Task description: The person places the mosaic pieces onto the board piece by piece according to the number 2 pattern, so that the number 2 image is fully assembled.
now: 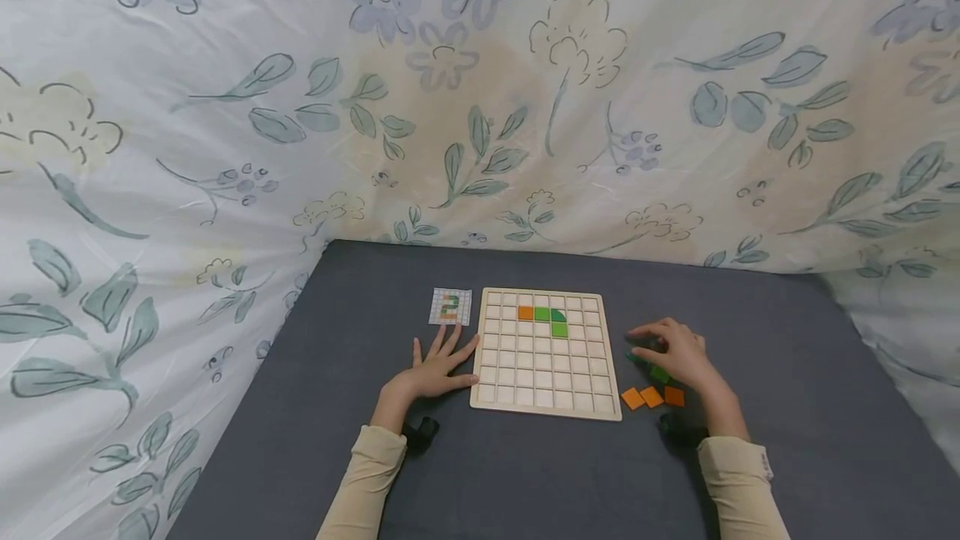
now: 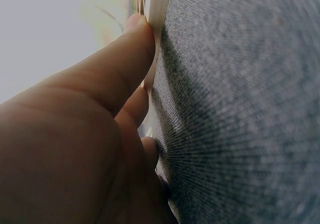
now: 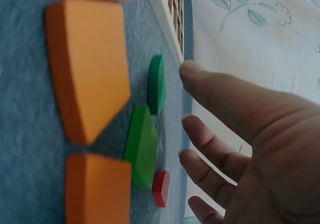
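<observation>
A pale wooden grid board lies in the middle of the table in the head view. In its upper cells sit an orange square, two green squares and a dark green quarter-round piece. My left hand lies with fingers spread, thumb and index finger touching the board's left edge. To the right of the board, my right hand hovers over loose pieces, holding nothing. Below its fingers are a dark green curved piece, a green square and a small red piece.
Several loose orange squares lie off the board's lower right corner. A small printed card with a gridded figure rests beyond my left fingertips. The dark grey table meets a floral curtain at the back.
</observation>
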### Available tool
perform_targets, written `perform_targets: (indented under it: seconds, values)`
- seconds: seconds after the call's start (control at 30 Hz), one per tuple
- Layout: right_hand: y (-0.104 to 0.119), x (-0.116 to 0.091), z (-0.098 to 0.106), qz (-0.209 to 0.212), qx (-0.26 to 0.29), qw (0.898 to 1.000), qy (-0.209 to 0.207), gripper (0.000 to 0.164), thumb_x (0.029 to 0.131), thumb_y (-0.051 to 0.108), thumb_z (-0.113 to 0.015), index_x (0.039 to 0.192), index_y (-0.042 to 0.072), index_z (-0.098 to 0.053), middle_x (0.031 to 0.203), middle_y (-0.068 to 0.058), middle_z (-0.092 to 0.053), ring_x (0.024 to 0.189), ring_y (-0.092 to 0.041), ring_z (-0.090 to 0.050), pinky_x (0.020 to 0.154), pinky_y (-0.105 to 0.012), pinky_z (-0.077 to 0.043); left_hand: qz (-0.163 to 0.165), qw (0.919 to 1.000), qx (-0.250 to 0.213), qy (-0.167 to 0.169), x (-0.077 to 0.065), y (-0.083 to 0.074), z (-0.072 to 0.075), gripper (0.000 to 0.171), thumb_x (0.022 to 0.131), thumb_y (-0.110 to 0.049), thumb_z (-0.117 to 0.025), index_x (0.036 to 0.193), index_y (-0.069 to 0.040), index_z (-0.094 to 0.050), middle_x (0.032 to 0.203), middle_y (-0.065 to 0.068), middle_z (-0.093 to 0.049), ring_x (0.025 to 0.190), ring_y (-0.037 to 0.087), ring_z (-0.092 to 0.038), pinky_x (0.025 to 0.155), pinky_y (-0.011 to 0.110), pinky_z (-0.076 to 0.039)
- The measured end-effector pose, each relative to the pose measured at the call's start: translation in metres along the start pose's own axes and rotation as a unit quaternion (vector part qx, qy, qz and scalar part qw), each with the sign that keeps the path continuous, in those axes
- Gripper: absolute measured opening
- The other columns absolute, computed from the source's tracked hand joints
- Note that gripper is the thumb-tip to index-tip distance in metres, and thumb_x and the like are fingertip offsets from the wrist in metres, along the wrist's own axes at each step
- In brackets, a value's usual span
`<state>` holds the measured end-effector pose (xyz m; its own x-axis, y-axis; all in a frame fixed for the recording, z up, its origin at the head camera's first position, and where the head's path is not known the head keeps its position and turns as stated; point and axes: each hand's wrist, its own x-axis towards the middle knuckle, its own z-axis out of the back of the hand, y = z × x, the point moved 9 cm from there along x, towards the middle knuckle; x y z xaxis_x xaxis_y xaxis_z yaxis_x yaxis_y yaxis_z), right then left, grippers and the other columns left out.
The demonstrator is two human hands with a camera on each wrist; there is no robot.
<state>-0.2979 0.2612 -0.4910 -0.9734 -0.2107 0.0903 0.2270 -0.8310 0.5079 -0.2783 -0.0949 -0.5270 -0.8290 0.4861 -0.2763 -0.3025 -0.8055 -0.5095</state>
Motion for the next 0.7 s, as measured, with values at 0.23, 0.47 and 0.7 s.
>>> perform_targets:
  seconds: [0.23,0.47,0.7]
  values:
    - [-0.01,-0.003,-0.002,0.003,-0.013,1.0,0.015,0.033,0.082,0.027,-0.071,0.111,0.012,-0.068,0.096,-0.009,-0.054,0.075,-0.021,-0.034,0.068,-0.04,-0.016,0.002,1.0,0.004,0.001,0.001,0.001,-0.001,0.071,0.093,-0.049,-0.049,0.15,-0.029,-0.013,0.157,0.007,0.005,0.141,0.031,0.014,0.102,0.067,0.015]
    - [-0.015,-0.005,-0.001,-0.003,-0.024,1.0,0.017,0.031,0.081,0.031,-0.072,0.106,0.014,-0.069,0.099,-0.011,-0.055,0.078,-0.022,-0.037,0.069,-0.043,-0.019,0.002,1.0,0.002,0.003,0.0,-0.002,0.0,0.07,0.093,-0.047,-0.049,0.15,-0.027,-0.014,0.157,0.008,0.004,0.142,0.032,0.013,0.102,0.067,0.014]
    - [-0.014,-0.004,-0.001,-0.005,-0.022,1.0,0.022,0.026,0.079,0.029,-0.074,0.102,0.015,-0.071,0.101,-0.012,-0.055,0.08,-0.023,-0.037,0.07,-0.045,-0.019,0.001,1.0,0.002,0.004,-0.001,-0.002,0.0,0.071,0.093,-0.047,-0.049,0.151,-0.025,-0.014,0.157,0.01,0.003,0.141,0.033,0.013,0.102,0.067,0.014]
